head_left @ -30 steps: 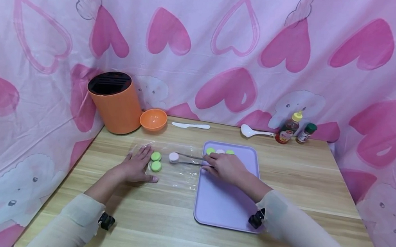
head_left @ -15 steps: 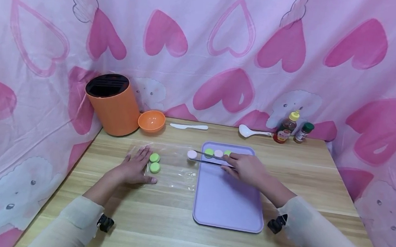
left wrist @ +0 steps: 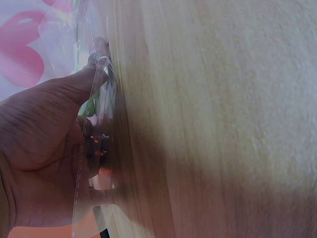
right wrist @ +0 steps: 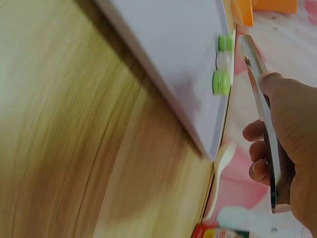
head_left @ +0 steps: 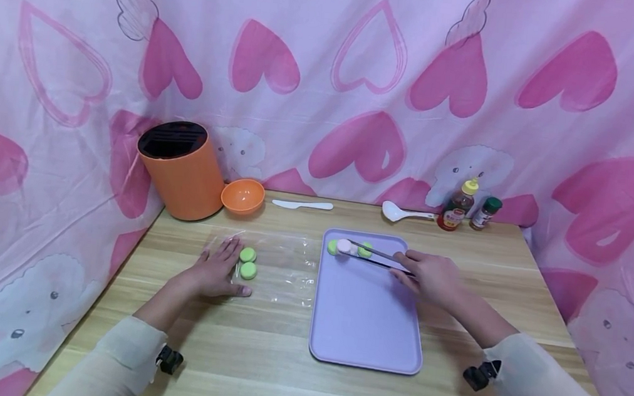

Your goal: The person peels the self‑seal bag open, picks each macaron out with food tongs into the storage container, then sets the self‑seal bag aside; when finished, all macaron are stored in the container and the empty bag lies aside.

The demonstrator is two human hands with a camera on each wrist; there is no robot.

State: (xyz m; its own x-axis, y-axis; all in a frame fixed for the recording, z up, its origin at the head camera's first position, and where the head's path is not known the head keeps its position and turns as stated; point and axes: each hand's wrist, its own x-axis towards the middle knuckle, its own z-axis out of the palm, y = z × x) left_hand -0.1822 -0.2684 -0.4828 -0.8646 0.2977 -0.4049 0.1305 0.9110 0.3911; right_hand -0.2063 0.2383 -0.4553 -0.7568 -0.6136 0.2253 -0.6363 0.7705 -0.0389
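Note:
My right hand (head_left: 435,282) grips metal tongs (right wrist: 265,111), whose tips pinch a pale pink macaron (head_left: 343,245) over the far end of the lilac tray (head_left: 365,328). Along that end lie two green macarons, one at the left (head_left: 332,248) and one at the right (head_left: 366,250); between them sits another pale pink macaron (right wrist: 223,61), mostly covered by the held one in the head view. My left hand (head_left: 214,275) rests with spread fingers on a clear plastic sheet (head_left: 282,273). Beside its fingers, two green macarons (head_left: 248,263) are on the plastic.
Behind the sheet stand an orange knife block (head_left: 183,177) and a small orange bowl (head_left: 243,196). A white knife (head_left: 302,204) lies near the back edge. Further right are a white spoon (head_left: 400,213), a yellow-capped sauce bottle (head_left: 455,209) and a green-capped spice jar (head_left: 485,214).
My right hand has carried the pale pink macaron in the tongs rightward, from above the plastic sheet to over the tray. My left hand has stayed in place.

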